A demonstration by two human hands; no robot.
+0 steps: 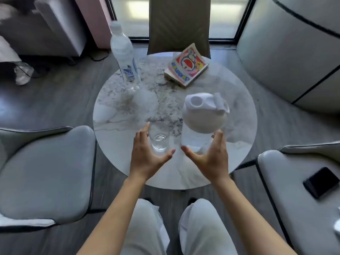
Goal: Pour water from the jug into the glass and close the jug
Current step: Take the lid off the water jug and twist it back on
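Observation:
A clear glass (159,138) stands near the front of the round marble table (117,115). It looks almost empty. Right of it stands a clear jug (200,126) with a white lid (204,107) whose spout flap is flipped open; water fills its lower part. My left hand (147,155) is open, fingers spread around the near left side of the glass, not clearly touching it. My right hand (211,159) is open too, curved around the near side of the jug's base, thumb to the left and fingers up its right side.
A tall plastic water bottle (125,56) stands at the table's back left. A comic book (187,65) lies at the back right. Grey chairs flank the table; a dark phone (322,182) lies on the right one. My knees are below the table edge.

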